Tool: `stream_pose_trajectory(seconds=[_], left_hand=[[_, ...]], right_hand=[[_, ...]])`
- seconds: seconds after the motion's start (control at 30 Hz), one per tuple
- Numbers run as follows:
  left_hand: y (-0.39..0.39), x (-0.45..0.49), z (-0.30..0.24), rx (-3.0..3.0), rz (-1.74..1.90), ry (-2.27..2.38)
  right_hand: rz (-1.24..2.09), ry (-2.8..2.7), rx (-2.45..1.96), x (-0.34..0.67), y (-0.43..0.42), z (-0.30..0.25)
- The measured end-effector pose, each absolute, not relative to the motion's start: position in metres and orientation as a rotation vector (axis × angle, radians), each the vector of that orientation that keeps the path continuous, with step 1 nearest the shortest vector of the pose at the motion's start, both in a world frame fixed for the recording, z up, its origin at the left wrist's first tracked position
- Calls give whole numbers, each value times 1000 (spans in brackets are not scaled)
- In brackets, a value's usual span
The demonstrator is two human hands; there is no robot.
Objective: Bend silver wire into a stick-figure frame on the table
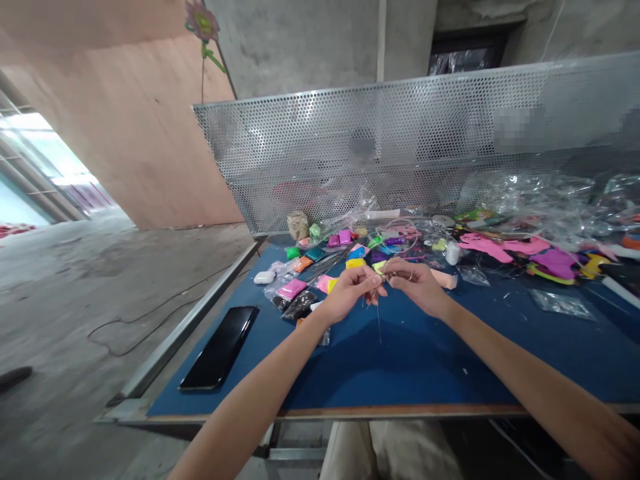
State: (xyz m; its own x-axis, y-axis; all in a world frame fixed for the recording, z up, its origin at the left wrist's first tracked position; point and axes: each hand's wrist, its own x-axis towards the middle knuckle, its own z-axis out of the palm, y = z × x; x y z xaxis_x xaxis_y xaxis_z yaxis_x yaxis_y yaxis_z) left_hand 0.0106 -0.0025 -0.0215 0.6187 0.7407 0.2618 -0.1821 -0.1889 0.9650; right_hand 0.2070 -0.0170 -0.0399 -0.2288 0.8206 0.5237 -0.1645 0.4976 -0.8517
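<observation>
"Over the flat blue counter (415, 377), how do you read the left grip (353, 289) and the right grip (414, 284)?"

"From my feed, I see both drawn into a fine pinch, fingertips meeting. Just beneath the tips a thin, pale, wire-like strand (379, 325) hangs almost straight down."

"Which one has hold of it?"

"Both seem pinched about its upper end, but the fingers hide the detail from me."

"And around them?"

"Just behind the left, I have a bright yellow packet (355, 264); beyond the right, a white cylindrical spool (453, 253). Over on the left a black rectangular phone (220, 348) lies flat, well apart from both, with a rounded white case (265, 277) beyond it."
</observation>
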Motion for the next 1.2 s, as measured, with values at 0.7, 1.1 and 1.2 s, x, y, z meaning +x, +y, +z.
stream_pose_trajectory(seconds=[0.7,1.1,1.2], left_hand=[[-13,13,-24,2385,1135,927],[-9,20,-33,1204,741,442],[-9,18,-33,1166,685,406]], right_hand=[[759,-1272,-801,179,-26,-49],[952,-1529,-614,204,-15,-43],[909,-1666,-562,207,-14,-40]])
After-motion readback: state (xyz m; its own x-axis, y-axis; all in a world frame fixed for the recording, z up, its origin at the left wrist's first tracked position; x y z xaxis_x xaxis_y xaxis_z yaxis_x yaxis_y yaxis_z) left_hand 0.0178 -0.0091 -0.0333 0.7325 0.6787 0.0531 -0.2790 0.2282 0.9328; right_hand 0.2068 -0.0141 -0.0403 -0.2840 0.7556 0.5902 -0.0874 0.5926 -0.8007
